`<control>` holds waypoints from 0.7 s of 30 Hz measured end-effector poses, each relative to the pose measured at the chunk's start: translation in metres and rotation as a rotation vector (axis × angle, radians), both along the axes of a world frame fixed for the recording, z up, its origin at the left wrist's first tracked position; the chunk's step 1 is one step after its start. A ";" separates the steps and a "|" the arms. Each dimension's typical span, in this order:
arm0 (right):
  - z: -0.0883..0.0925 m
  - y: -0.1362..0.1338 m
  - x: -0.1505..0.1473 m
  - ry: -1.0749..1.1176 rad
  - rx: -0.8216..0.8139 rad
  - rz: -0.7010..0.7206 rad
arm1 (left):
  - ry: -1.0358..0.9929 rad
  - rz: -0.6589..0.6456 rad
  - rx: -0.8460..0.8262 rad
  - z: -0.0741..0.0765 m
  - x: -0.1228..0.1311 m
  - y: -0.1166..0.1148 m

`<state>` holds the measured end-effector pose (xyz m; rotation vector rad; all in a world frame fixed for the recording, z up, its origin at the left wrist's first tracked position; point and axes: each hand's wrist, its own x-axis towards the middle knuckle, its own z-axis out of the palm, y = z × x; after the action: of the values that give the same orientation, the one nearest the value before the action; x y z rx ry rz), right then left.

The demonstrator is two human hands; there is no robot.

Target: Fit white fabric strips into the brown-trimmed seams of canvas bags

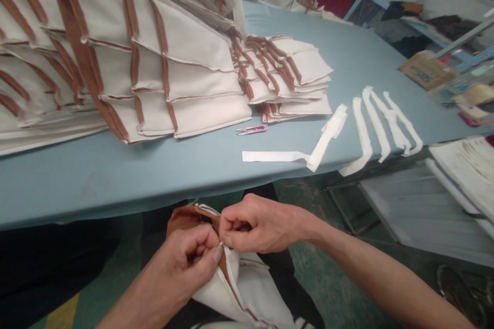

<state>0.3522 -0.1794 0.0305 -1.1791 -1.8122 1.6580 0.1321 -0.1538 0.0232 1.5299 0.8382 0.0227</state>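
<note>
The left hand (186,262) and right hand (258,223) pinched close together on a cream canvas panel (239,288), held below the blue counter (116,185) over the person's lap. The panel looked light and limp, so its brown binding (188,220) seemed the firmest place to take hold.

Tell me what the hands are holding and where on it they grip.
The left hand and right hand both pinch a cream fabric panel at its upper end, fingertips close together at the edge beside its brown trim.
</note>
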 end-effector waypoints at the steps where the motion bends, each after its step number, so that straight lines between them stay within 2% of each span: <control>1: -0.001 0.000 0.001 0.032 -0.046 0.000 | -0.007 -0.013 0.007 0.000 0.001 0.000; 4: -0.005 -0.001 0.003 0.085 -0.143 0.004 | -0.009 -0.033 0.052 -0.001 0.001 0.001; 7: -0.005 -0.001 0.002 0.048 -0.137 0.009 | 0.009 -0.052 0.085 -0.005 -0.001 0.002; 11: 0.001 0.000 -0.004 -0.189 0.061 0.021 | 0.065 -0.059 0.112 -0.015 -0.003 0.003; 14: 0.008 -0.003 -0.011 -0.412 0.215 0.064 | 0.095 -0.103 0.071 -0.019 -0.003 0.004; 18: 0.012 -0.006 -0.017 -0.617 0.361 0.137 | 0.059 -0.148 0.038 -0.016 -0.001 0.002; 21: 0.013 -0.008 -0.018 -0.641 0.414 0.130 | 0.019 -0.149 0.057 -0.012 -0.002 0.002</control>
<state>0.3337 -0.1873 0.0432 -1.5206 -2.5005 0.9239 0.1306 -0.1517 0.0116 1.6449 0.7421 -0.0783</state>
